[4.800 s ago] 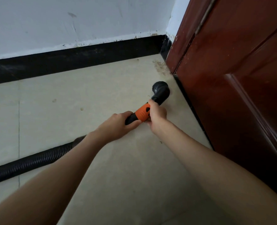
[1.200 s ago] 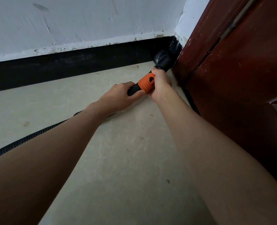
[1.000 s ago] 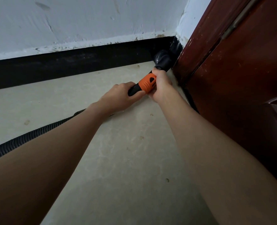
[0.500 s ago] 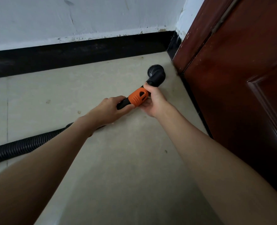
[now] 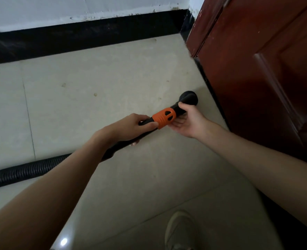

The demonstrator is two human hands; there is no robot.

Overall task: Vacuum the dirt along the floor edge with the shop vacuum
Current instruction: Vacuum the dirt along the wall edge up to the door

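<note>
The shop vacuum's black wand with an orange collar (image 5: 164,117) ends in a round black brush nozzle (image 5: 188,98) that sits on the beige tile floor close to the door's bottom edge. My left hand (image 5: 131,126) grips the black tube just behind the orange collar. My right hand (image 5: 187,120) cups the wand from below, thumb over the black neck between collar and nozzle. The ribbed black hose (image 5: 21,171) trails away to the left across the floor, partly hidden by my left forearm.
A dark red wooden door (image 5: 257,73) stands along the right. A black baseboard (image 5: 77,40) runs under the white wall at the back, meeting the door in the corner. Small dirt specks (image 5: 95,94) dot the tiles. A light shoe (image 5: 180,230) shows at the bottom.
The nozzle has been drawn back out of the corner along the door's edge towards me. The view has pulled back and down, and the shoe has come into sight.
</note>
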